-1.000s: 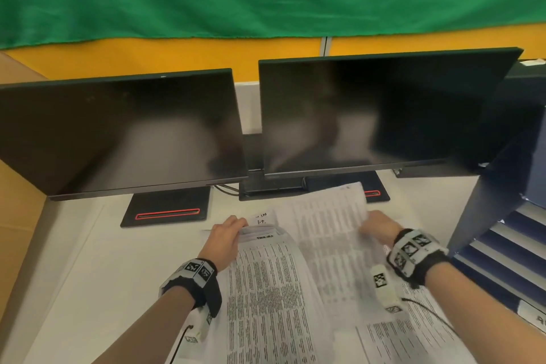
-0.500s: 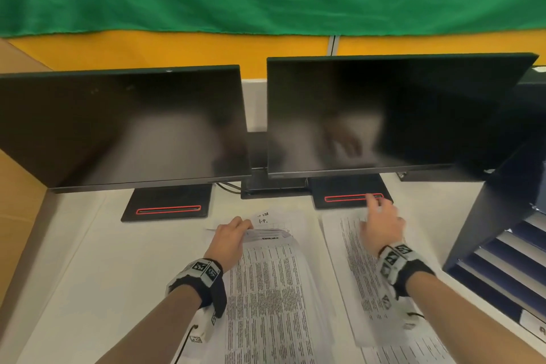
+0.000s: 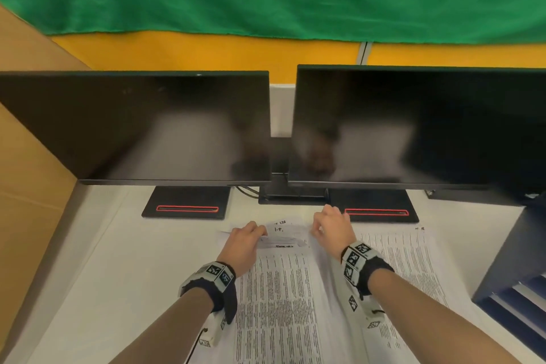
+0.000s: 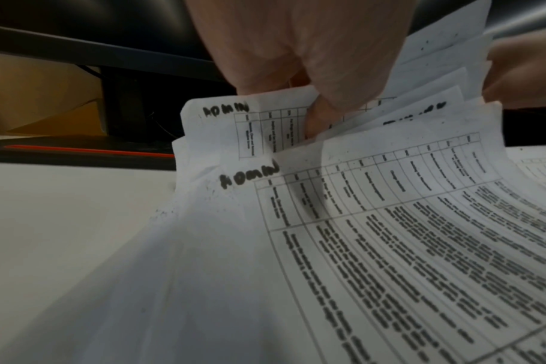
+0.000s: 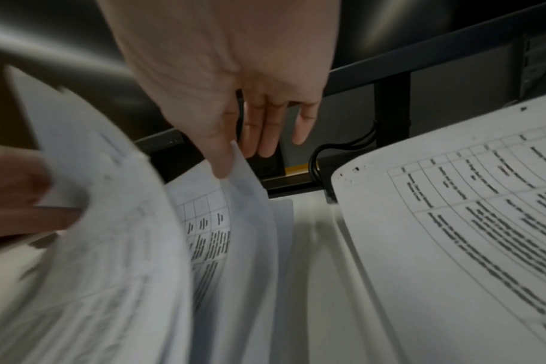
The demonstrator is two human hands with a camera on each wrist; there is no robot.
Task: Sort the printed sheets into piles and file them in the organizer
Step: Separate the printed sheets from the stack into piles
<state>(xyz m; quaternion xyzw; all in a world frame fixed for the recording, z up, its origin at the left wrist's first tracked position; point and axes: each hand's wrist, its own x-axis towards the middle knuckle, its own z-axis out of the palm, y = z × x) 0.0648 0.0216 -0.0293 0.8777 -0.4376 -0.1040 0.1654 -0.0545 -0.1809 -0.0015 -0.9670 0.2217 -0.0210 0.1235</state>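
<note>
A stack of printed table sheets (image 3: 280, 289) lies on the white desk in front of me. My left hand (image 3: 245, 241) grips its far left corner, and in the left wrist view the thumb (image 4: 318, 115) is tucked between fanned sheets (image 4: 390, 221) with a handwritten word in their corners. My right hand (image 3: 331, 224) is at the stack's far right corner. In the right wrist view its fingers (image 5: 265, 130) hang straight and a lifted sheet's corner (image 5: 237, 157) touches the thumb. A second pile (image 3: 399, 260) lies to the right, and the dark blue organizer (image 3: 514, 260) stands beyond it.
Two dark monitors (image 3: 147, 127) (image 3: 413, 127) on black bases (image 3: 186, 207) span the back of the desk, with cables (image 5: 318, 157) between them. A cardboard panel (image 3: 26, 186) walls the left side. Bare white desk (image 3: 118, 275) stretches left of the stack.
My right hand carried a sheet to the right, laid it on the right pile, and came back to the stack's far right corner. The left hand kept its grip.
</note>
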